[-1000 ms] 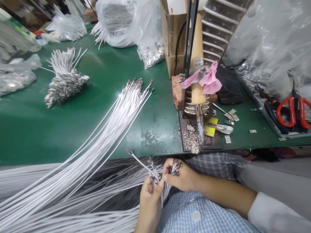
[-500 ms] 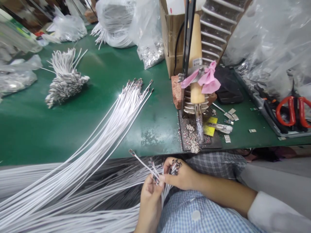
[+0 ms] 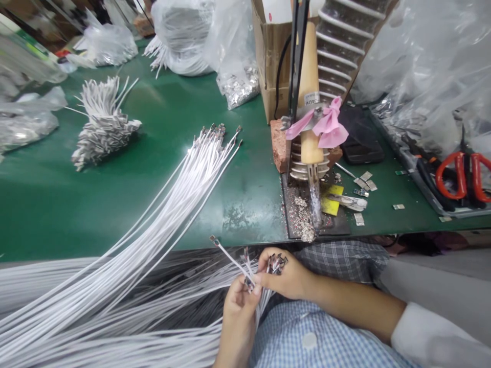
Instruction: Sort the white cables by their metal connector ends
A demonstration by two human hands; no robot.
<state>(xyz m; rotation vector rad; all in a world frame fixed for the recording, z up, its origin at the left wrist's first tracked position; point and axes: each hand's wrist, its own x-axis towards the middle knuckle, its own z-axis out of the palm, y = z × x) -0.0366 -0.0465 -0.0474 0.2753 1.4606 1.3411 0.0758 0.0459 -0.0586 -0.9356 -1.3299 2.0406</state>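
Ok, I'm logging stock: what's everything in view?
Bench: one, green, middle
Loose cables: many, white, over bench edge
Cable clump: one, white, left
Plastic bags: several, clear, back, both sides
Cardboard box: one, brown, back centre
Soldering iron: one, tan handle, right of centre
Ribbon: one, pink, on iron
Brick: count unclear, reddish, behind iron
Pad: one, yellow, beside iron's tip
Metal pieces: several, silver, right of iron
Flat device: one, black, by tray
Tray: one, grey, far right
Red-handled tool: one, red and black, in tray
Garment: one, blue checked, bottom
Left hand: one, bare, pinching cable ends
Right hand: one, bare, holding cable ends
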